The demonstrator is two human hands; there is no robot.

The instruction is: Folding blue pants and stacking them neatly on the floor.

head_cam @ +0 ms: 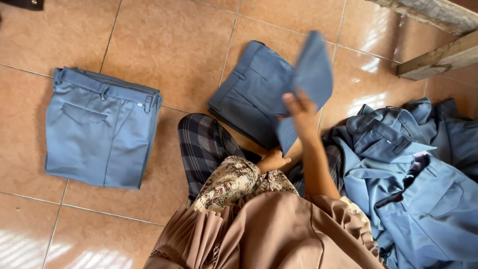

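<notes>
My right hand (301, 113) is raised in front of me and grips a flat, folded piece of blue cloth (312, 72), which hangs down to a corner near my lap. My left hand (273, 160) rests low by my knee with its fingers curled, just below that corner; whether it touches the cloth is unclear. Behind the raised cloth, a folded pair of blue trousers (251, 92) lies on the tiled floor (169, 45). Another folded pair of blue trousers (102, 129) lies flat at the left, its back pocket facing up.
A loose heap of blue garments (418, 184) is piled at my right. My legs in checked fabric (204, 144) and a tan pleated skirt (259, 234) fill the lower middle. Rough wooden planks (438, 57) lie at the top right.
</notes>
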